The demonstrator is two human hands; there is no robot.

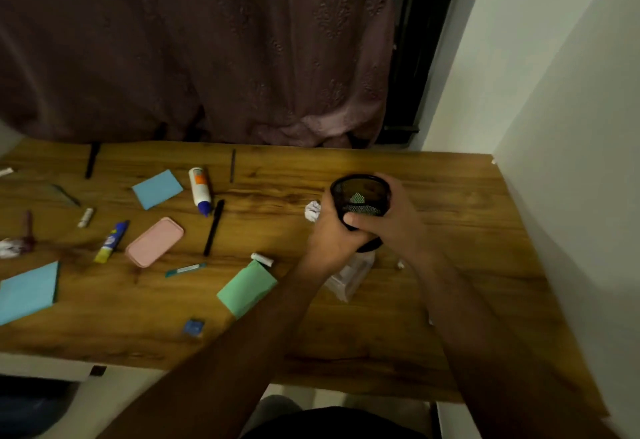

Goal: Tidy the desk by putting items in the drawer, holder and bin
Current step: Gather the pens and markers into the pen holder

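The round black wire-mesh holder (361, 203) is over the right part of the wooden desk (433, 317), lifted or tilted toward the camera, gripped on both sides. The left hand (330, 230) wraps its near-left wall with fingers curled shut against the mesh; the right hand (393, 222) clasps the right side, thumb pressed across the front. A crumpled white paper ball (312, 210) sits touching the left knuckles, and a clear plastic box (349, 275) lies under the wrists. Set down carelessly, the holder could land on the box and tip, or knock the ball away
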